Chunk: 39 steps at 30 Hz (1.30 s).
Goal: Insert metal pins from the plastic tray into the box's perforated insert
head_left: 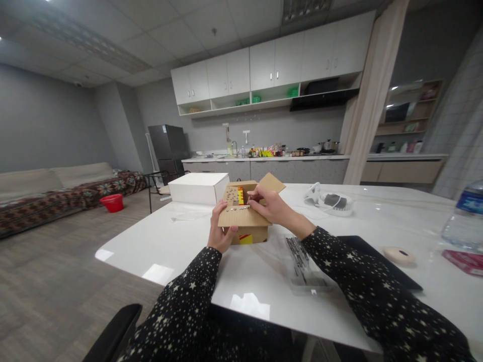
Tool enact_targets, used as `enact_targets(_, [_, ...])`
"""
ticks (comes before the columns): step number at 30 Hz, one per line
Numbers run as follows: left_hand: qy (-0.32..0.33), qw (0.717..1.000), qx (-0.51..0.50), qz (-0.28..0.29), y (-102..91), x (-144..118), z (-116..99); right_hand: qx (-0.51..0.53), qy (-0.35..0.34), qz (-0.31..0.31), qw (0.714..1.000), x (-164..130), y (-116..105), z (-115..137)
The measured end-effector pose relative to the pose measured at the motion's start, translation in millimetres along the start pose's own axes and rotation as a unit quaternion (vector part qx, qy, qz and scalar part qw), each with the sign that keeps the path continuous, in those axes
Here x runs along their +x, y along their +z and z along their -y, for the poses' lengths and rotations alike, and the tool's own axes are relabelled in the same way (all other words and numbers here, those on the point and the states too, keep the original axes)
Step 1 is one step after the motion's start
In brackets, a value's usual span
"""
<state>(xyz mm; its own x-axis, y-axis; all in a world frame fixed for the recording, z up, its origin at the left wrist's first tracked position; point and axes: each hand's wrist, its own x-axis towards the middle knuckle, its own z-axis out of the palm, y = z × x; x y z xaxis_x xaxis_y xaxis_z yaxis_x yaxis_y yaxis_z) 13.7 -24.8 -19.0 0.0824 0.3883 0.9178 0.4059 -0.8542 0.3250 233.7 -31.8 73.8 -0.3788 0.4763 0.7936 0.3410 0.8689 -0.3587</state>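
Note:
A small brown cardboard box (252, 233) with red and yellow markings stands on the white table (177, 241), its flaps open. My left hand (220, 229) grips the near flap at its left edge, fingers over the top. My right hand (269, 204) pinches something small at the top of that flap, among a row of small round pieces; what it is I cannot tell. Both sleeves are black with white stars.
A white box (198, 187) sits behind the cardboard one. A clear packet of dark thin rods (302, 259) lies by my right forearm, a black flat pad (377, 254) beyond it. Further right are a round beige object (399, 255), a water bottle (466, 216) and a white device (332, 202).

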Motion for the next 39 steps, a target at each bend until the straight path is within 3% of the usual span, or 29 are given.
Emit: enact_targets(39, [0.018,1.000,-0.003,0.001,-0.2,-0.5,1.9,0.045,0.027,0.013,0.999,1.4,1.1,-2.2])
